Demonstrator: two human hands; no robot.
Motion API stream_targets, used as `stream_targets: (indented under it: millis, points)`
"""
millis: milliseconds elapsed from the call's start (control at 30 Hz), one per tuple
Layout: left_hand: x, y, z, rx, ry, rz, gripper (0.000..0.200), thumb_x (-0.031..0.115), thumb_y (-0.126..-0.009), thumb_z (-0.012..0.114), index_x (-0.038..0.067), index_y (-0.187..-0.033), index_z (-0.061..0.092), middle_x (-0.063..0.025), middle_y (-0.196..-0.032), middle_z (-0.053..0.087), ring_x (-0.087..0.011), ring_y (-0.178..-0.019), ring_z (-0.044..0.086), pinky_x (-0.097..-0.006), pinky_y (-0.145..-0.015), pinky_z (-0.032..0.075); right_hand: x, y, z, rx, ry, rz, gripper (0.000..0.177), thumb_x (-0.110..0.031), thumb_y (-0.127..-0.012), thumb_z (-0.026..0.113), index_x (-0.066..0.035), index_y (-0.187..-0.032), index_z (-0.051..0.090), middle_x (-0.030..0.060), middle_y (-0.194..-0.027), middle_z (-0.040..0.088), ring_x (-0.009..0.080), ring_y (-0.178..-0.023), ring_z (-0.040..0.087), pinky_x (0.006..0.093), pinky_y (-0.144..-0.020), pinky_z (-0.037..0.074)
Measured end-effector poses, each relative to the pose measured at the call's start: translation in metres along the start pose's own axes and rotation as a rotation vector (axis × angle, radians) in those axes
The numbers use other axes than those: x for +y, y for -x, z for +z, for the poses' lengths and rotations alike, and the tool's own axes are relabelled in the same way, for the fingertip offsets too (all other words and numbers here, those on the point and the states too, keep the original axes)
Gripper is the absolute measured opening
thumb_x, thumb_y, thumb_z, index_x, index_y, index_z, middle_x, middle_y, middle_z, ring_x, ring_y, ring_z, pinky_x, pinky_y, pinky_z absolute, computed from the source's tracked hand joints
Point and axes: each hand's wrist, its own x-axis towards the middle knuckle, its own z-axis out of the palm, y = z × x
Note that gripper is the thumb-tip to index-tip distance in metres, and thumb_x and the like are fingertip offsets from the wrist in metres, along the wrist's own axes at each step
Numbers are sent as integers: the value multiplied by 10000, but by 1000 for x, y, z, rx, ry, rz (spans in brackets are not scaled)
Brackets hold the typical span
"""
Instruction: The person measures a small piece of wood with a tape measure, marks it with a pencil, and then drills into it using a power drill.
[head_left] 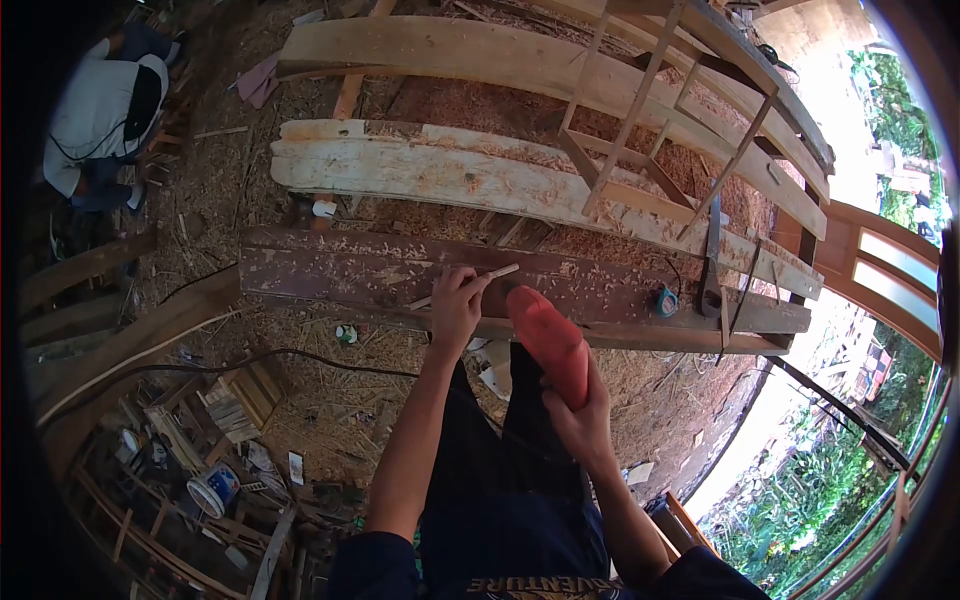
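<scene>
My left hand (457, 305) is closed around a thin wooden stick (503, 271), pressing it against the dark brown plank (345, 272). One end of the stick pokes out to the right of my fingers. In my right hand (584, 425) is a red handheld power tool (550, 342), gripped at its rear end. Its dark front end (512, 288) points toward the plank, close beside the stick and my left fingers. Wood shavings are scattered over the plank.
Farther right on the plank lies a blue round object (666, 300), near a handsaw (711, 260). Beyond are a pale plank (430, 170) and a wooden frame (640, 150). A person (105, 110) sits at the far left. A dark cable (270, 354) crosses the shaving-covered floor.
</scene>
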Motion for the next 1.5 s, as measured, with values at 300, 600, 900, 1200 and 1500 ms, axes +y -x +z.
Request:
stream_targets:
  millis: [300,600,900,1200,1500]
  points:
    - [0,1,0,-11,-5,-4,301,10,-843,735,149,-1108,770,-36,-978,577,-274,-963,582,-451,-809,455,4,-1,2,12,69,-27,753,-22,-859,629,-21,-1574,395,191,-1285,672,269,-1159,682,375,-1016,510]
    - [-2,1,1,-34,-28,1,341,0,-831,728,165,-1125,777,-39,-982,577,-272,-976,579,-457,-823,457,5,0,0,32,93,-41,733,-33,-864,631,-12,-1563,413,207,-1256,683,271,-1136,698,383,-997,527]
    - [-1,1,2,-13,-2,-9,304,29,-864,733,158,-1138,769,-38,-982,583,-272,-971,580,-452,-834,451,0,0,0,28,54,-31,736,-24,-862,632,-6,-1563,410,177,-1225,693,240,-1113,698,374,-997,529]
    - [-1,1,2,1,-4,-18,199,84,-910,750,128,-1103,767,-35,-992,597,-266,-969,589,-444,-824,451,7,-1,-2,21,64,-51,734,-20,-862,637,-8,-1561,415,189,-1271,682,239,-1152,688,372,-1012,521]
    - [0,0,4,57,29,-47,128,90,-920,747,84,-1047,726,-59,-1010,622,-295,-980,619,-455,-831,484,-4,-2,-3,34,148,-81,736,-37,-877,645,-33,-1572,402,254,-1359,646,348,-1281,649,417,-1063,501]
